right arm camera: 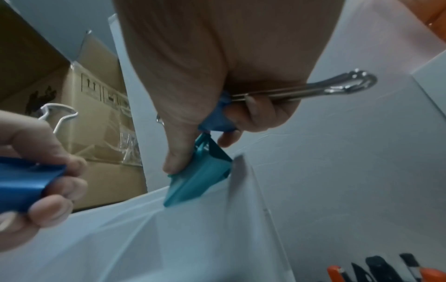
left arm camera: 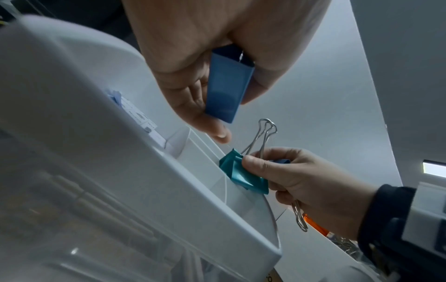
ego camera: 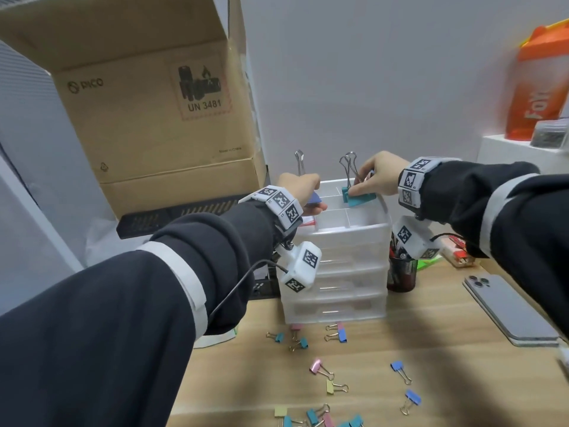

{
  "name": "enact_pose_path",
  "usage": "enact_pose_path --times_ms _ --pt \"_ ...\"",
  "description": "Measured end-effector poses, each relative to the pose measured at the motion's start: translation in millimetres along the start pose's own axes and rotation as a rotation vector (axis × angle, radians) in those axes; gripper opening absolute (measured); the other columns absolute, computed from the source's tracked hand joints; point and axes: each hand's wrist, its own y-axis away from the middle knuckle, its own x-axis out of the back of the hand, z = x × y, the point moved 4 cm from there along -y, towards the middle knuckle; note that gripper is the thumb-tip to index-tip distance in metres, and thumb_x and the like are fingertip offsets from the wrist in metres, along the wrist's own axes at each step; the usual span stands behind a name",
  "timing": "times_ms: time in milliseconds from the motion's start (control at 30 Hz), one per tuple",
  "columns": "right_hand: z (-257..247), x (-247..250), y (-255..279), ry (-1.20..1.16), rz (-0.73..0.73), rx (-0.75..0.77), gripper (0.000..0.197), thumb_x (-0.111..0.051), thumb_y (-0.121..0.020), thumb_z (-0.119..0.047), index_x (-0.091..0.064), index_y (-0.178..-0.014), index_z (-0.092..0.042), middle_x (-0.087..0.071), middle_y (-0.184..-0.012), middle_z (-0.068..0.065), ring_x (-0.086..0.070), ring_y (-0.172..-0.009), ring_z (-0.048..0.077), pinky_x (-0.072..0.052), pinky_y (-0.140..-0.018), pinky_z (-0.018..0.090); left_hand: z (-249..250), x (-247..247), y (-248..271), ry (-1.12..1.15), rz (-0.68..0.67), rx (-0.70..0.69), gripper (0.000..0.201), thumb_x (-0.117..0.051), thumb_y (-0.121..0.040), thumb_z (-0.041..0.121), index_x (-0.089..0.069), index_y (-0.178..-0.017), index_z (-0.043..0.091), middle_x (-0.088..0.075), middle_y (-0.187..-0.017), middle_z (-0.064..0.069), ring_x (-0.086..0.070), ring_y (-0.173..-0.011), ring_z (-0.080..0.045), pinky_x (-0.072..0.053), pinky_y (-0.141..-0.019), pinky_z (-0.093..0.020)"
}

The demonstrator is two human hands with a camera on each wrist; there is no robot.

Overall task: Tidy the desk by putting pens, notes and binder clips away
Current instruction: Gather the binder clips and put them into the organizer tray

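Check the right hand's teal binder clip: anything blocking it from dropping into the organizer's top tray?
Nothing visible blocks it. The right hand pinches the teal binder clip right at the top tray of the drawer organizer; the compartment beneath looks open. The left hand holds a blue binder clip off to the side.

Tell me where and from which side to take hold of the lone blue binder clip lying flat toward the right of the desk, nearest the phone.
Pinch the blue binder clip by its painted body, coming straight down from above. It lies flat on the wooden desk with its wire handles trailing toward you. The body is the wider, solid part, so fingers should close on its two sloped faces; the thin handles would likely swing.
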Motion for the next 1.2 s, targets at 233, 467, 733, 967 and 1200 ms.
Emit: enact_pose_path --times_ms 233,467,733,967,1200 --pt "11 -6 1 0.092 0.025 0.043 0.047 -0.081 -0.058 -0.065 -0.071 -0.076 -0.023 -0.061 -0.077 -0.007 -0.059 -0.071 0.015 -0.047 -0.061 0.026 -7 -2 -9 -0.093 0.034 -0.023 0.006 -0.058 -0.083 0.004 -0.057 -0.088 0.000 -0.064 -0.067 -0.014 -0.068 -0.072 -0.032 -0.058 -0.079 -0.044" --pt "8 -11 2 0.103 -0.007 0.091 0.041 -0.079 -0.068 -0.058 -0.072 -0.079 -0.019 -0.052 -0.069 -0.007 -0.050 -0.064 0.013 -0.038 -0.054 0.024 -9 -2 -12 -0.133 0.015 -0.018 0.014 -0.063 -0.074 0.011 -0.060 -0.086 0.005 -0.064 -0.087 -0.018 -0.072 -0.089 -0.037 -0.058 -0.086 -0.050" --pt "-3 -10 4 0.246 -0.054 0.081 0.038 -0.069 -0.078 -0.055 -0.073 -0.083 -0.018 -0.065 -0.083 0.001 -0.063 -0.079 0.024 -0.050 -0.068 0.030 -10 7 -11 -0.151 -0.006 -0.042 0.026 -0.064 -0.060 0.018 -0.059 -0.083 0.006 -0.064 -0.088 -0.017 -0.070 -0.099 -0.041 -0.056 -0.088 -0.056" --pt "-23 -6 13 0.281 -0.088 0.064 0.012 -0.060 -0.080 -0.020 -0.071 -0.083 -0.022 -0.069 -0.090 0.000 -0.063 -0.082 0.024 -0.046 -0.062 0.024 -10 20 -1 -0.150 0.018 -0.054 0.019 -0.064 -0.070 0.012 -0.059 -0.087 0.005 -0.065 -0.073 -0.012 -0.074 -0.083 -0.036 -0.057 -0.088 -0.051" --pt "-30 -11 7 0.230 -0.085 0.048 0.011 -0.063 -0.083 -0.019 -0.073 -0.088 -0.020 -0.069 -0.091 0.004 -0.060 -0.083 0.025 -0.044 -0.070 0.025 -14 29 3 -0.147 0.030 -0.054 0.020 -0.063 -0.060 0.018 -0.058 -0.076 0.009 -0.063 -0.081 -0.014 -0.072 -0.093 -0.038 -0.056 -0.090 -0.054"
